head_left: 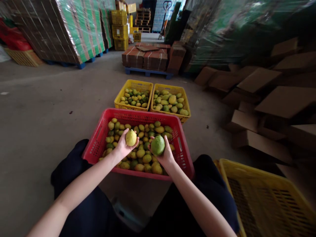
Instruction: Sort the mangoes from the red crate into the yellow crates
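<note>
My left hand [122,146] is closed around a yellow lemon [130,138], palm turned up. In my right hand [168,156] sits a larger green lemon [158,145], with the fingers curled about it. Both hands are side by side above a red plastic crate [182,151] between my knees. Many yellow and yellow-green lemons [147,158] fill the crate's bottom, partly hidden by my hands and forearms.
Beyond the red crate stand two yellow crates of lemons, a left one [134,84] and a right one [170,87]. Another yellow crate [249,170] is by my right knee. Cardboard boxes [259,79] lie at right. Flattened cartons [144,59] rest on a blue pallet [147,73] ahead.
</note>
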The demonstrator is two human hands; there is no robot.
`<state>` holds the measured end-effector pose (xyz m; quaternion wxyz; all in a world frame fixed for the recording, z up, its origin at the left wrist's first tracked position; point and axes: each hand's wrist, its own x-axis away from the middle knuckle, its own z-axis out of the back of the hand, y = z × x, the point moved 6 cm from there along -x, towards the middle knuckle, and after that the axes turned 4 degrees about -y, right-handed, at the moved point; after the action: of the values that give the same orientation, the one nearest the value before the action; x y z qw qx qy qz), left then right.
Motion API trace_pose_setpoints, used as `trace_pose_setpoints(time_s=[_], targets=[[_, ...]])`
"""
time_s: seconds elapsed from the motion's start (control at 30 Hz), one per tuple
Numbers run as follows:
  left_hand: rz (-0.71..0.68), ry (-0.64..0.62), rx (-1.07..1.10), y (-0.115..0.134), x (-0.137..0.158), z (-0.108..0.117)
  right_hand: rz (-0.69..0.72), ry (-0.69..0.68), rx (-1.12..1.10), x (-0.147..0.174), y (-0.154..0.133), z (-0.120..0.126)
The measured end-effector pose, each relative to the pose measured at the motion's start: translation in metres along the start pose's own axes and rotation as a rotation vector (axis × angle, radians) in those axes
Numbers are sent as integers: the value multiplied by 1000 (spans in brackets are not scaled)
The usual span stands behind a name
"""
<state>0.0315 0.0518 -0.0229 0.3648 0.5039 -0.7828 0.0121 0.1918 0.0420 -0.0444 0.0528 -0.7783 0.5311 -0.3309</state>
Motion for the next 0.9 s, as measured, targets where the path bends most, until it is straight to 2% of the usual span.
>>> trace_pose_setpoints(time_s=[0.07, 0.17, 0.3, 0.47, 0.6, 0.67, 0.73, 0.83, 0.9], targets=[[6, -57, -27, 2, 4, -6, -67, -48, 24, 4, 2, -6], [88, -160, -110, 1, 7, -13, -133, -99, 68, 9, 5, -12], [164, -236, -163, -1, 9, -13, -182, -169, 111, 11, 10, -17], [166, -357, -180, -3, 18, -14, -151, -247, 139, 8, 10, -24], [154, -314, -274, -4, 16, -5, -11, -210, 357, 3, 6, -24], [64, -304, -365, 0, 12, 1, 118, -161, 529, 2, 0, -23], [-119, -311, -500, 11, 9, 3, 294, -92, 724, 4, -8, -22], [-498, -326, -843, 34, 14, 1, 667, -2, 985, 12, -24, -25], [-790, -303, -1130, 46, 25, -4, 864, 26, 1108, 18, -27, -27]])
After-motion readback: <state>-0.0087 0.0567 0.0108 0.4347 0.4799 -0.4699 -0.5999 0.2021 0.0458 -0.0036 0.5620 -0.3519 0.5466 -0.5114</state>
